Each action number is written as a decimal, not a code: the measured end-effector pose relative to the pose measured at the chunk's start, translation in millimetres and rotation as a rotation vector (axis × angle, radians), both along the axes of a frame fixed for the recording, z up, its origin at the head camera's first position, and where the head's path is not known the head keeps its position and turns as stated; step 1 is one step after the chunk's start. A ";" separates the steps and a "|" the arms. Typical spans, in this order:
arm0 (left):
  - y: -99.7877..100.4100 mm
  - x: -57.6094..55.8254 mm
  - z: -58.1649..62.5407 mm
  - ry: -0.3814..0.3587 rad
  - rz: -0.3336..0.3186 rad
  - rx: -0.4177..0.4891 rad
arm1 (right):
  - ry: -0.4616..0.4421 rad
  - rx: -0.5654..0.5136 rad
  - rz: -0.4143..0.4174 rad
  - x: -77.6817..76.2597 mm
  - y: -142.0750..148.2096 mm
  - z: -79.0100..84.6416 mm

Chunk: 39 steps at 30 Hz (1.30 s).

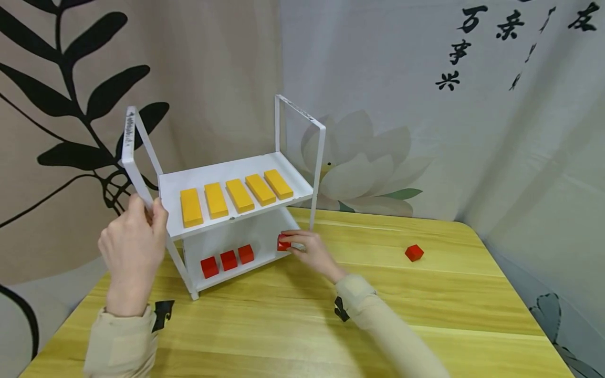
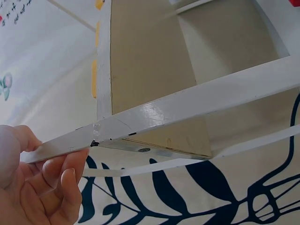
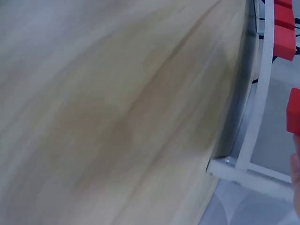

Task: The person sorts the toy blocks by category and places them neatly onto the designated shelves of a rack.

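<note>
A white two-tier shelf rack point(image 1: 246, 220) stands on the table. My left hand point(image 1: 134, 247) grips its left front post, thumb and fingers pinching the white bar point(image 2: 154, 112) in the left wrist view. At the lower tier's right end, my right hand point(image 1: 314, 252) pinches a red cube point(image 1: 283, 242) between thumb and fingertips. The same held cube point(image 3: 294, 111) shows at the right edge of the right wrist view. Several red cubes point(image 1: 228, 260) sit in a row on the lower tier's left half. Several yellow blocks point(image 1: 240, 196) lie in a row on the upper tier.
Another red cube point(image 1: 414, 252) lies on the wooden table point(image 1: 454, 310) to the right of the rack. Behind the table hang printed curtains point(image 1: 378, 105) with leaves, a flower and black characters.
</note>
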<state>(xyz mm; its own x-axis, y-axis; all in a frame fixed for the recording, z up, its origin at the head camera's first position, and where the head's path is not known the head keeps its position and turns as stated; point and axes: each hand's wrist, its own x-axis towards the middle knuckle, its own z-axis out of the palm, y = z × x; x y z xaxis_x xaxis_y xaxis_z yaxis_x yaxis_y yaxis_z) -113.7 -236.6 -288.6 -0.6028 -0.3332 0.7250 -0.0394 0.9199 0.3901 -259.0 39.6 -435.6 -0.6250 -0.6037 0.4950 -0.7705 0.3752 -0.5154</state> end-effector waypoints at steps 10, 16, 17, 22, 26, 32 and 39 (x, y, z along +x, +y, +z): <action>-0.6 -2.3 -1.6 -0.004 0.007 0.001 | -0.086 0.057 -0.004 2.5 -30.4 -2.7; 0.0 -1.8 -1.3 -0.002 0.004 0.005 | -0.072 0.082 0.000 4.2 -41.9 -5.5; 0.3 -1.6 -0.8 -0.003 0.004 0.005 | -0.068 0.082 0.001 3.8 -43.4 -6.3; 1.5 -0.1 0.9 0.002 0.004 0.001 | -0.107 0.064 0.019 1.7 -50.3 -10.3; 1.1 -0.3 0.8 0.008 0.004 0.000 | -0.149 0.062 0.020 1.9 -54.6 -10.9; 0.3 -0.5 0.1 0.008 0.003 0.003 | -0.163 0.076 0.007 3.1 -57.5 -9.9; 1.1 0.1 0.4 0.008 0.003 0.003 | -0.185 0.082 0.005 4.7 -57.5 -9.7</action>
